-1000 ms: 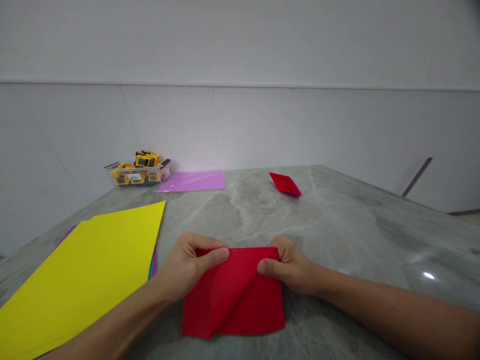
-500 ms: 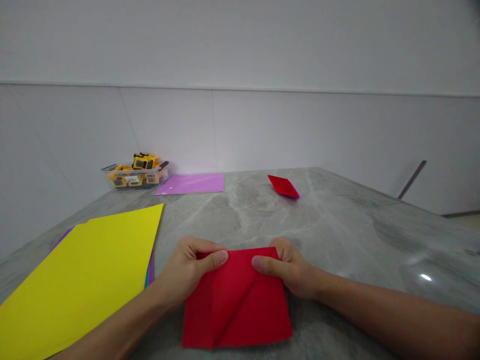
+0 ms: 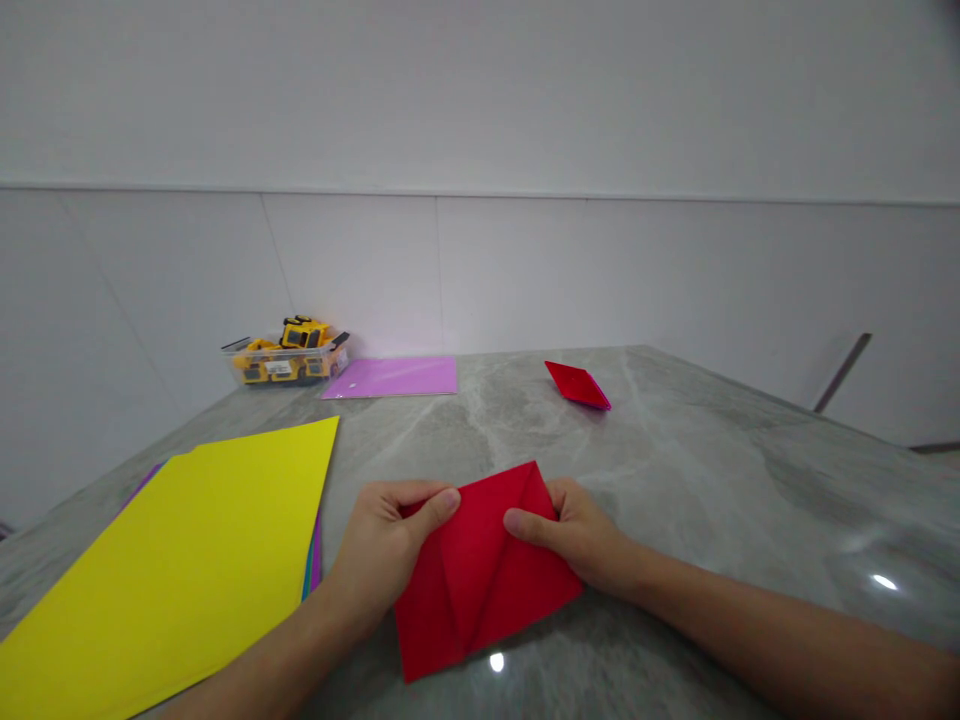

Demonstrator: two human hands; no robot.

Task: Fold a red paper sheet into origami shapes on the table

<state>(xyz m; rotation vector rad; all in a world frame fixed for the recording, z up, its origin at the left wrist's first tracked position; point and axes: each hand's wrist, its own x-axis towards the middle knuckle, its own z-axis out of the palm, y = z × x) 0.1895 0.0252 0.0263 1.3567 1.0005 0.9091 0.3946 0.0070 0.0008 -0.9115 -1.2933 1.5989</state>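
A folded sheet of red paper (image 3: pixel 480 570) is held up above the grey table, tilted with its right side higher. Creases and a slanting flap run down its face. My left hand (image 3: pixel 401 535) pinches its upper left edge, thumb in front and fingers behind. My right hand (image 3: pixel 574 530) grips the right edge near the top corner, its thumb pressed on the front. The fingers of both hands are partly hidden behind the paper.
Left of my hands lies a stack of coloured sheets, yellow paper (image 3: pixel 217 540) on top. Farther back are a clear box (image 3: pixel 337 365) with yellow toy vehicles (image 3: pixel 304 335), a lilac pack (image 3: pixel 405 377) and a small red folded piece (image 3: pixel 576 384). A white wall (image 3: pixel 510 270) stands behind the table (image 3: pixel 675 470).
The red paper has turned anticlockwise and its lower edge has risen. My right hand's grip now sits below the raised top corner. The whole view has shifted slightly.
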